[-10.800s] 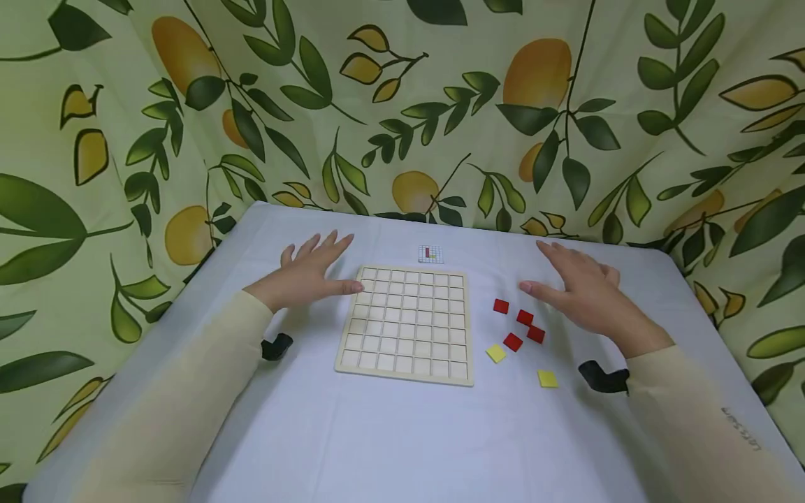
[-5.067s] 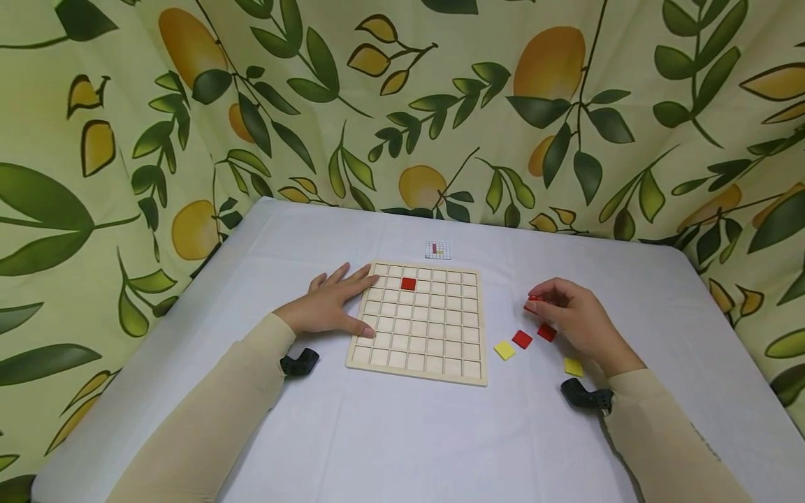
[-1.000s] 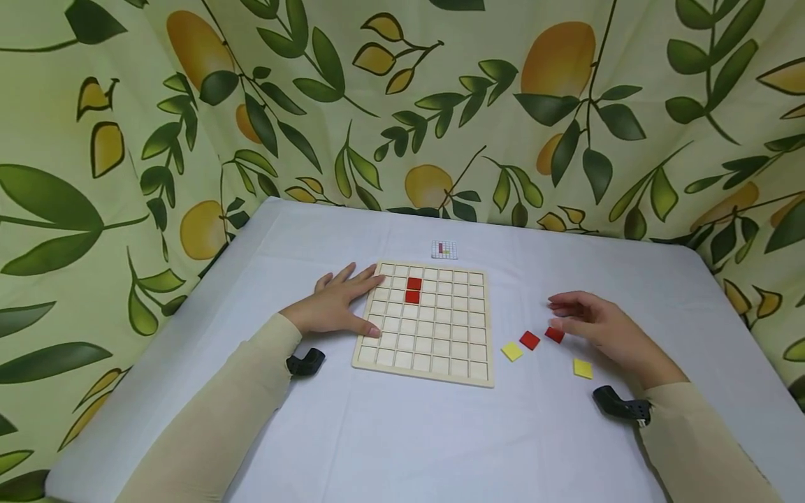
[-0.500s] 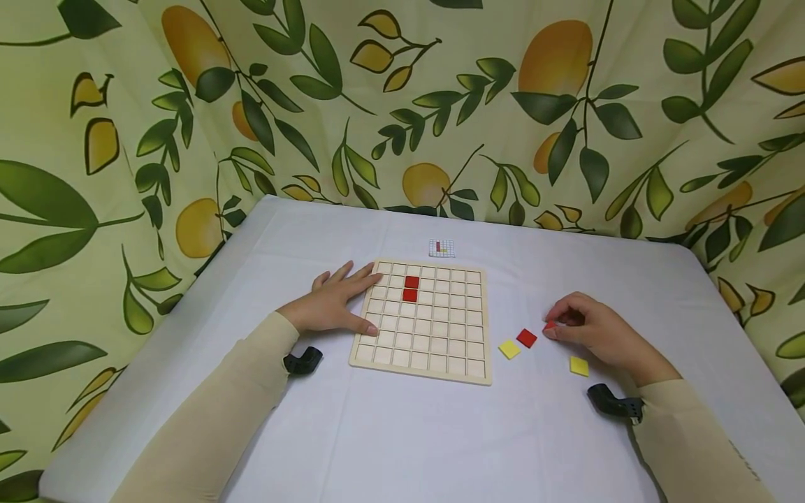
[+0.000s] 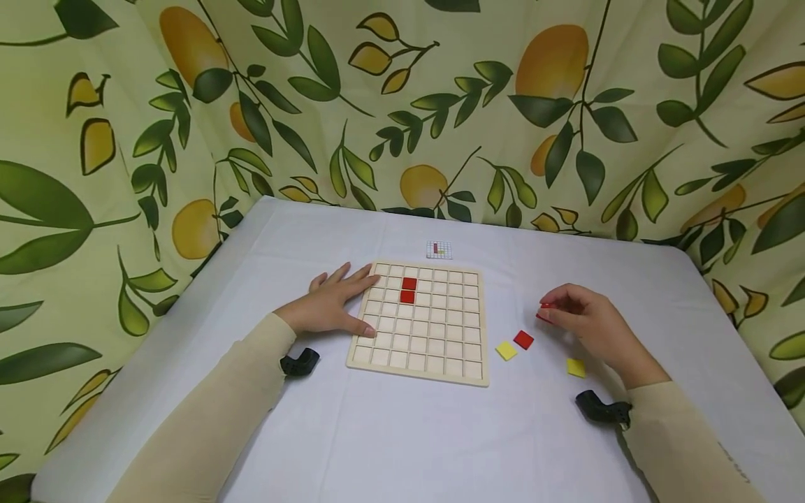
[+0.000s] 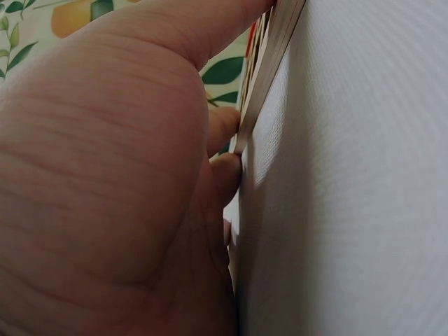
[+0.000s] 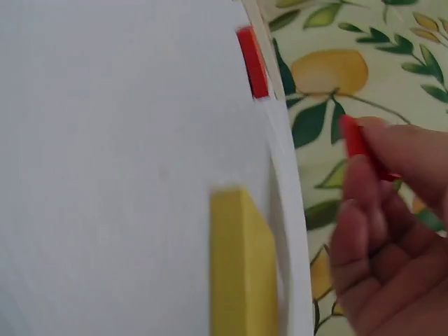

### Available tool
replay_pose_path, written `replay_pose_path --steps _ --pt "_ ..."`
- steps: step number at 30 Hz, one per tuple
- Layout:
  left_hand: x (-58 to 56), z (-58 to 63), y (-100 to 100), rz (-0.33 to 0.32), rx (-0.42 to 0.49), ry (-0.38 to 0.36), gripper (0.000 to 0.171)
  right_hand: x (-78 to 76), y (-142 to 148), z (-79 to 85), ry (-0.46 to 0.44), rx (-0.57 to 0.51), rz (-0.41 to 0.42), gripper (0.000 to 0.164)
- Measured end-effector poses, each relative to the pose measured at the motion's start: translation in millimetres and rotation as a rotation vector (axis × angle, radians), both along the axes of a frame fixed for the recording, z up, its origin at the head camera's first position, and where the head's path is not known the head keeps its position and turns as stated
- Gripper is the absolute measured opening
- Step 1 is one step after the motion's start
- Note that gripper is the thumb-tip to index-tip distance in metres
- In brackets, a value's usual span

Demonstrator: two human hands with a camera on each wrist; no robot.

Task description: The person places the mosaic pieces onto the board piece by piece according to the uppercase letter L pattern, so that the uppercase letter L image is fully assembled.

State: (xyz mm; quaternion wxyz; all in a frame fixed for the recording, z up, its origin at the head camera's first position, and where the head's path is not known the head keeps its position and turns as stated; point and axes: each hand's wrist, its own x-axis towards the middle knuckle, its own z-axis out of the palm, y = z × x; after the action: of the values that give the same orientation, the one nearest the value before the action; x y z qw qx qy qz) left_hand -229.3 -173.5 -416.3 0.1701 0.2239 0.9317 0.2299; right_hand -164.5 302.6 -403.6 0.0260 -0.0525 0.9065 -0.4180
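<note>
Pinched between the thumb and bent fingertips of the right hand point(image 5: 583, 321), a red tile point(image 5: 544, 314) juts toward 9 o'clock, held at 3 o'clock from a pale wooden grid board point(image 5: 434, 328). Fingers hide much of it, so I cannot read a long axis from my head camera; on my right wrist feed its blurred red sliver slants from about 11 o'clock toward 5. The left hand point(image 5: 325, 304) rests spread at the board's 9 o'clock edge, forefinger and thumb touching the wood, grasping nothing.

On the board, a second red tile point(image 5: 409, 283) and a third red tile point(image 5: 407, 297) line up from 12 to 6 o'clock in adjoining square cells of the third column from the left. Between 3 and 4 o'clock of the board lie a fourth red tile point(image 5: 523, 340), a yellow tile point(image 5: 506, 351) just beside it, and, farther out, another yellow tile point(image 5: 575, 367); up close, the tiles look like smooth, flat slabs.

At 12 o'clock I see a small gridded card point(image 5: 439, 250) with coloured cells. White cloth point(image 5: 415, 440) covers the table, lightly creased, before a curtain point(image 5: 478, 126) printed with orange fruit and green leaves.
</note>
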Motion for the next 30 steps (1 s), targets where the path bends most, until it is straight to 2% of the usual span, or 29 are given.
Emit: replay_pose_path --steps 7,14,21,26,30 --pt "1.5 1.6 -2.0 -0.001 0.017 -0.006 0.123 9.8 -23.2 19.5 0.002 -0.116 0.053 0.029" --pt "1.9 0.6 -2.2 -0.005 0.013 -0.005 0.123 13.4 -57.2 28.9 0.040 -0.177 0.122 0.018" --pt "2.0 0.6 -1.5 0.002 0.013 -0.004 0.122 3.5 -96.9 33.4 0.043 -0.212 0.186 0.014" --pt "2.2 -0.1 -1.2 0.005 0.010 0.001 0.122 -7.8 -126.3 28.0 0.028 -0.247 0.224 0.013" --pt "1.7 -1.0 -1.3 0.005 0.007 0.004 0.121 -14.5 -147.2 21.7 0.006 -0.255 0.225 0.011"
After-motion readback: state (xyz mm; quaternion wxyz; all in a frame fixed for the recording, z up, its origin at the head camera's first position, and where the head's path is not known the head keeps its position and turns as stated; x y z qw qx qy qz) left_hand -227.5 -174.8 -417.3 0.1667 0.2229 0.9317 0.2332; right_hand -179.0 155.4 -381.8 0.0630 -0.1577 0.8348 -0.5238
